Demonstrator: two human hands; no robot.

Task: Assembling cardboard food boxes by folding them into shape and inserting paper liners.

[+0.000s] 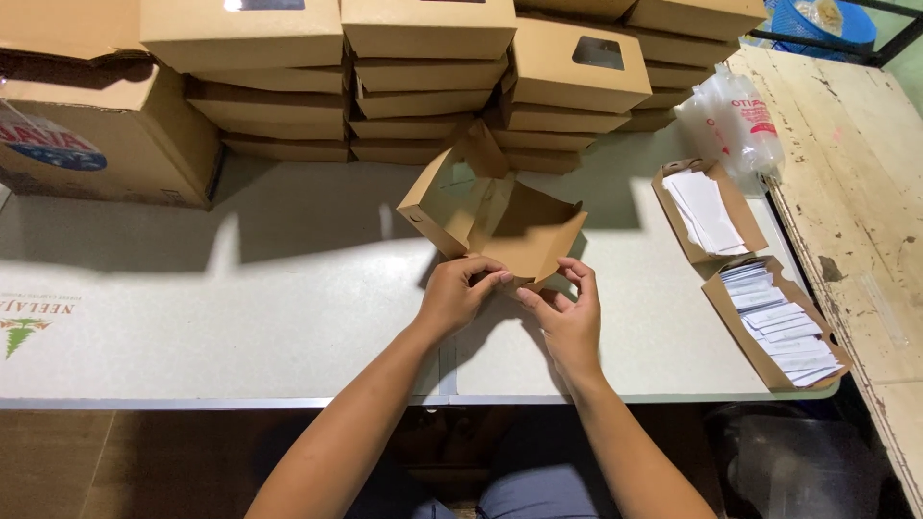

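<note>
**Two hands worked a half-folded paper box at a crowded packing table**

Seen from the head camera, a person's left hand [457, 291] and right hand [567, 312] met at the near edge of a brown kraft box [495, 213], which was held partly folded and tilted just above the white table [288, 317]. The left hand's fingertips [492, 277] pinched the lower flap of the box, grasping the card between thumb and fingers. The right hand gripped the same edge from the other side, its fingers [582, 274] curled over the flap and its thumb pressed beneath. A window cut-out showed in the box's raised lid panel, which leaned back toward the far side of the table.

Behind the box, stacks of finished boxes [423, 77] of the same brown card stood in several columns along the back of the table, some with windows in their tops. A large corrugated carton [106, 135] sat at the far left. To the right of the hands, two open card trays lay near the table's edge: the farther tray [673, 202] held plain white sheets, the nearer tray [740, 327] held a fanned row of printed white slips. A clear plastic bag [731, 125] stood just behind the farther tray. A worn wooden bench [856, 192] ran alongside the table on the right.
</note>
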